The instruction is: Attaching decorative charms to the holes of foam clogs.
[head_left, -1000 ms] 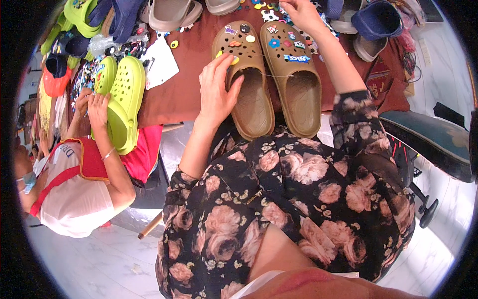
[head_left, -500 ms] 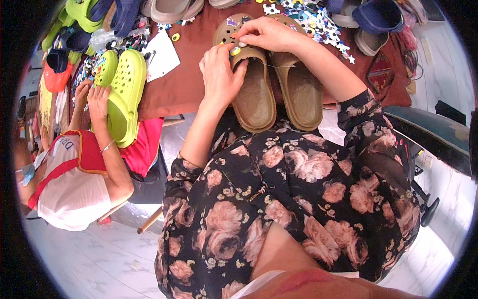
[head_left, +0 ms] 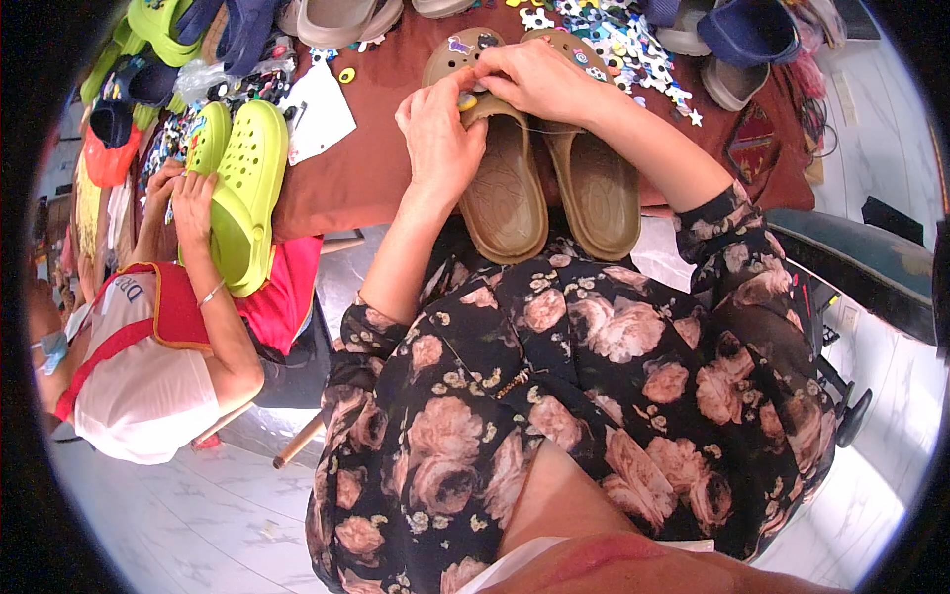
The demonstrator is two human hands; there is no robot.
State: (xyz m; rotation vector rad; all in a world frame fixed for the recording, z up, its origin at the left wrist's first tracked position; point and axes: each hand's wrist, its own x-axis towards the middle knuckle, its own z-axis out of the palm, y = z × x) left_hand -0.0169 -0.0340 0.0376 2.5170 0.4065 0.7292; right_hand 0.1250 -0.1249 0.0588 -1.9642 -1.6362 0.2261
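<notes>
A pair of brown clogs lies at the table's front edge, toes away from me. My left hand [head_left: 435, 134] grips the upper of the left clog [head_left: 507, 198], its thumb at the foot opening and its fingers on top. Against those fingertips, my right hand [head_left: 544, 84] presses in a closed pinch on the same upper; whatever it pinches is hidden. A small yellow charm [head_left: 468, 101] shows by my left fingers. Other small charms [head_left: 460, 46] sit near the toe. The right clog [head_left: 602, 193] lies alongside, partly under my right wrist.
Loose colourful charms [head_left: 633, 49] are heaped behind the clogs. A white sheet [head_left: 322, 114] lies to the left. A co-worker there handles lime-green clogs [head_left: 247, 168]. Navy clogs [head_left: 752, 35] stand at the far right, and a dark chair [head_left: 851, 262] stands below them.
My right hand has shifted slightly left, and its fingertips now meet my left fingers over the charm. The clogs have barely moved.
</notes>
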